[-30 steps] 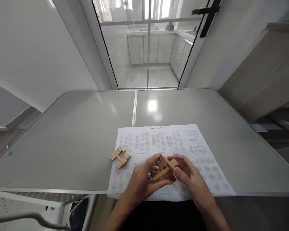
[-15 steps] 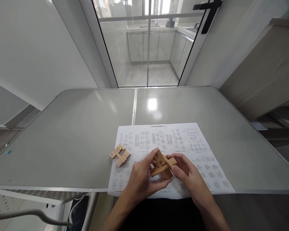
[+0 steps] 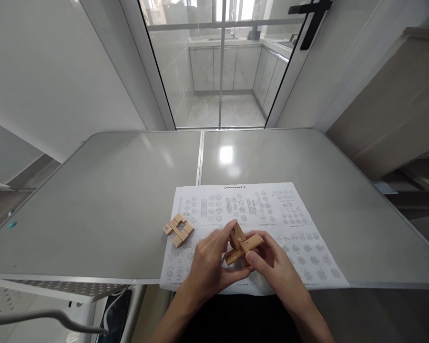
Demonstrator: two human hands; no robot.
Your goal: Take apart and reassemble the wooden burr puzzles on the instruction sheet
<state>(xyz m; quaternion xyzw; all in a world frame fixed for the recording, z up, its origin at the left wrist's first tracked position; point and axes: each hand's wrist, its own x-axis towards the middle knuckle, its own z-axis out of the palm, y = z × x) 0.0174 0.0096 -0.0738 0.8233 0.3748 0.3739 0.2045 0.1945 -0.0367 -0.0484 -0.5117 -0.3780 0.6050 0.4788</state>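
Between my hands, above the printed sheet (image 3: 236, 205), is a partly interlocked wooden burr puzzle (image 3: 235, 256) made of several pieces. My left hand (image 3: 209, 259) is closed around its left side, the index finger on top of an upright piece with a dark mark and the thumb underneath. The fingers of my right hand (image 3: 275, 259) pinch a wooden puzzle piece (image 3: 253, 242) lying slantwise across the others. Part of the puzzle is hidden behind my fingers. Left of my hands, a second group of notched wooden pieces (image 3: 178, 230) rests on the sheet's edge.
The grey folding table (image 3: 136, 200) has a seam down its middle. A small teal bit (image 3: 12, 225) lies at its left edge. Beyond the table stands a glazed door (image 3: 220, 71) with a black handle (image 3: 312, 21). Below left are a perforated white rack (image 3: 57, 289) and a cable (image 3: 46, 314).
My right hand has shifted slightly left, and the piece in it has turned so that its broad face shows across the other pieces. My left hand has stayed nearly still.
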